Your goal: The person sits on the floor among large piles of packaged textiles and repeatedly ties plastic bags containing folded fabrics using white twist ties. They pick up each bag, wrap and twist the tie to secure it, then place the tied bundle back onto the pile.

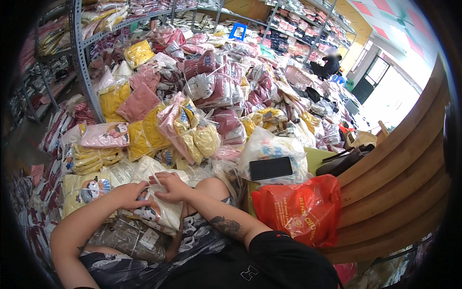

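We set the left hand (133, 194) and right hand (172, 187) on a clothes packet (166, 212), fingers bent; we cannot tell whether either grip is clamped. The packet sits tilted over our lap (204, 236). It is cream, with a cartoon print beneath creased clear wrapping. We judge bagging done; closure cannot be confirmed. A brown packet (137, 239) lies below; beyond, a heap of bagged clothes (216, 84) remains.
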`<state>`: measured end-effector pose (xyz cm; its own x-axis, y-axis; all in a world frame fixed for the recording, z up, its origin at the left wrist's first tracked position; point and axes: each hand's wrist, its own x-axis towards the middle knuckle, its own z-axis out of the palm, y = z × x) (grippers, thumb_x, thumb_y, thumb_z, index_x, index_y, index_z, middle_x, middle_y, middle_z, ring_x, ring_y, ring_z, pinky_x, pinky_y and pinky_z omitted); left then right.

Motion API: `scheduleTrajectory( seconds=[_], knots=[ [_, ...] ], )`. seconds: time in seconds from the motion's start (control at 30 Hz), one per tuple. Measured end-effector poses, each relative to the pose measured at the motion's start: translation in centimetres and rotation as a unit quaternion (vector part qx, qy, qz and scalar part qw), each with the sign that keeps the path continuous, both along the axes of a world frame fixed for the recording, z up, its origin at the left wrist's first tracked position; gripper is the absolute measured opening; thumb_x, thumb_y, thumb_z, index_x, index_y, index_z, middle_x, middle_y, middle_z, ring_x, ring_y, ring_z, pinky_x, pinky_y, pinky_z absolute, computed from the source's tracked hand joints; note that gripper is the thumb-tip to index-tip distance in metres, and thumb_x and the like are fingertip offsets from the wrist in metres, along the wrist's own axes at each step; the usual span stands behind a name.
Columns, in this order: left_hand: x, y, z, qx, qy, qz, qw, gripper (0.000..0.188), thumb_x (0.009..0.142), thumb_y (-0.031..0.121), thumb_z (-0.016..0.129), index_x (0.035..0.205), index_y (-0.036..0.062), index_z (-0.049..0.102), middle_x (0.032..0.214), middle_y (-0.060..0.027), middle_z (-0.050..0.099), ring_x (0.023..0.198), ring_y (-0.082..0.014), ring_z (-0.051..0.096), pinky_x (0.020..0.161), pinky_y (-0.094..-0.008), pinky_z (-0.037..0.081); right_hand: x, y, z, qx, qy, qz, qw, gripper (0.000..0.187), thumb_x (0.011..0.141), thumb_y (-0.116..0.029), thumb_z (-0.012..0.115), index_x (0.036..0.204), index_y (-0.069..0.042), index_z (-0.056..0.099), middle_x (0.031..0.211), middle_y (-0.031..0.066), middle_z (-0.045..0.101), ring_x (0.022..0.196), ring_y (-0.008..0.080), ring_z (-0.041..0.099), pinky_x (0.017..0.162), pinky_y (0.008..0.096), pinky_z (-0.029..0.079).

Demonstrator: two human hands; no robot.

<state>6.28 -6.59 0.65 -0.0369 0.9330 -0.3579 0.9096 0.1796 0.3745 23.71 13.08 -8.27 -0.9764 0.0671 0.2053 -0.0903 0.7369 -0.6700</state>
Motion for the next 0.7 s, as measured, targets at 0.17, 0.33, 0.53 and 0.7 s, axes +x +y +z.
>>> scheduleTrajectory(
  seconds=[0.17, 0.33, 0.53, 0.7],
  knots=[
    [0.5, 0.2, 1.0, -0.010, -0.003, 0.003, 1.000, 0.079, 0.093, 0.059, 0.072, 0.146, 0.0057, 0.046, 0.117, -0.0270, 0.072, 0.110, -0.0467, 0.070, 0.095, -0.0528, 0.055, 0.0, 0.0, 0.0, -0.001, 0.008, -0.001, 1.000, 0.057, 0.087, -0.033, 0.073, 0.141, -0.013, 0.068, 0.155, 0.0074, 0.060, 0.147, 0.0306, 0.050, 0.118, 0.0524, 0.033],
    [0.1, 0.1, 0.2, -0.001, -0.003, -0.004, 1.000, 0.080, 0.094, 0.060, 0.071, 0.147, 0.0061, 0.046, 0.118, -0.0273, 0.071, 0.111, -0.0465, 0.070, 0.095, -0.0521, 0.056, -0.1, 0.1, -0.2, 0.000, 0.011, 0.000, 1.000, 0.057, 0.087, -0.033, 0.073, 0.140, -0.013, 0.069, 0.154, 0.0086, 0.060, 0.147, 0.0307, 0.050, 0.117, 0.0520, 0.034],
    [0.0, 0.0, 0.0, -0.005, 0.001, -0.001, 1.000, 0.080, 0.094, 0.061, 0.071, 0.147, 0.0070, 0.045, 0.120, -0.0273, 0.071, 0.112, -0.0459, 0.070, 0.096, -0.0520, 0.056, -0.1, 0.1, -0.1, 0.001, 0.007, 0.002, 1.000, 0.057, 0.087, -0.033, 0.074, 0.140, -0.013, 0.069, 0.154, 0.0083, 0.060, 0.147, 0.0307, 0.050, 0.116, 0.0523, 0.034],
    [0.1, 0.1, 0.3, -0.004, 0.002, -0.002, 1.000, 0.079, 0.094, 0.060, 0.071, 0.147, 0.0073, 0.046, 0.120, -0.0268, 0.071, 0.112, -0.0455, 0.070, 0.097, -0.0517, 0.055, -0.2, 0.1, -0.4, 0.003, 0.008, -0.003, 1.000, 0.057, 0.087, -0.033, 0.074, 0.141, -0.014, 0.068, 0.155, 0.0074, 0.060, 0.147, 0.0308, 0.049, 0.117, 0.0528, 0.033]
  ],
)
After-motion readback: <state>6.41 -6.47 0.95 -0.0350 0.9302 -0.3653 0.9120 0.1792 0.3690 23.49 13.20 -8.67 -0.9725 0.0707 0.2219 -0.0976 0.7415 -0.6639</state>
